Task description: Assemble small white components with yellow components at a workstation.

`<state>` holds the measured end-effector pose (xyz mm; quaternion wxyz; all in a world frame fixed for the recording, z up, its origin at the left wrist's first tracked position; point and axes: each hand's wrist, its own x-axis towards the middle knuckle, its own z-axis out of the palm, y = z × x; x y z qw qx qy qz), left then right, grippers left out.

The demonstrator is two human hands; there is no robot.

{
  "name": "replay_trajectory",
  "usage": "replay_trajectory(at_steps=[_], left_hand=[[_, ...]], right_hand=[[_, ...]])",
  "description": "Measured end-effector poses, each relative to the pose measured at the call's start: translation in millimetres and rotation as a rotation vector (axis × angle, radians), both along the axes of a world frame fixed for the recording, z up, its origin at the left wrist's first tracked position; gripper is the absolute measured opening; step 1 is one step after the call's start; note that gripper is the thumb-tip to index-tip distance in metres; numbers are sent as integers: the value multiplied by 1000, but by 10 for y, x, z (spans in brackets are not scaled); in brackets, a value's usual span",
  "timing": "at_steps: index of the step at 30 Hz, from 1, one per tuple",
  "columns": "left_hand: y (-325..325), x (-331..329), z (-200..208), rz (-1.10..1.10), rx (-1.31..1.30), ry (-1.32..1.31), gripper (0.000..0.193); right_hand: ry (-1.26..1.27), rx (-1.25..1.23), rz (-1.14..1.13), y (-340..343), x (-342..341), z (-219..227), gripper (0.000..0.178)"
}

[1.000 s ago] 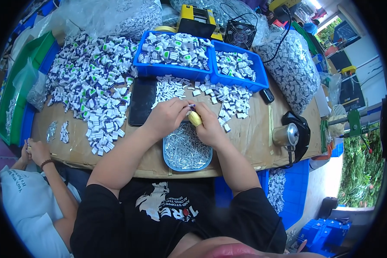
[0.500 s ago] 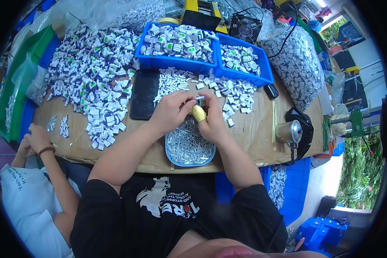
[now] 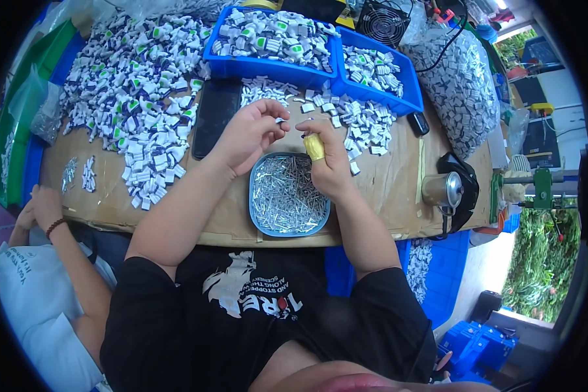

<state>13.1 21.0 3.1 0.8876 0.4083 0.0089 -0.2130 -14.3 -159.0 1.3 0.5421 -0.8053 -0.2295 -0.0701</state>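
My left hand (image 3: pixel 249 136) is closed in a pinch on a small white plastic piece (image 3: pixel 279 120) above the table's middle. Facing it a short gap away is my right hand (image 3: pixel 330 163), its thumb wrapped in yellow tape (image 3: pixel 315 147). Its thumb and forefinger are pressed together; whatever sits between them is too small to make out. Just below both hands is a blue tray (image 3: pixel 251 196) full of thin metal pins (image 3: pixel 289 196). Small white rods (image 3: pixel 266 90) and white ribbed blocks (image 3: pixel 369 124) lie loose beyond the hands.
A large heap of white, purple and green pieces (image 3: pixel 137 98) covers the left. Two blue bins (image 3: pixel 268 70) of similar pieces stand behind, beside a full clear bag (image 3: pixel 457 91). A dark flat tablet (image 3: pixel 215 117), metal mug (image 3: pixel 441 189) and another person's hands (image 3: pixel 42 206) are around.
My hands have come apart from each other. The left has drawn off leftward with the small white piece, and the right has shifted slightly right. The whole view has tilted a little.
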Motion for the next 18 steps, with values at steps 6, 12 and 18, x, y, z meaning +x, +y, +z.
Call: replay_trajectory(at_steps=[6, 12, 18], left_hand=[[-67, -57, -20, -75, 283, -293, 24], [-48, -63, -9, -58, 360, -391, 24], [-98, -62, -48, 10, 244, -342, 31]], right_hand=[[-69, 4, 11, 2, 2, 0, 37], [119, 118, -29, 57, -67, 79, 36], [64, 107, -45, 29, -42, -27, 37]])
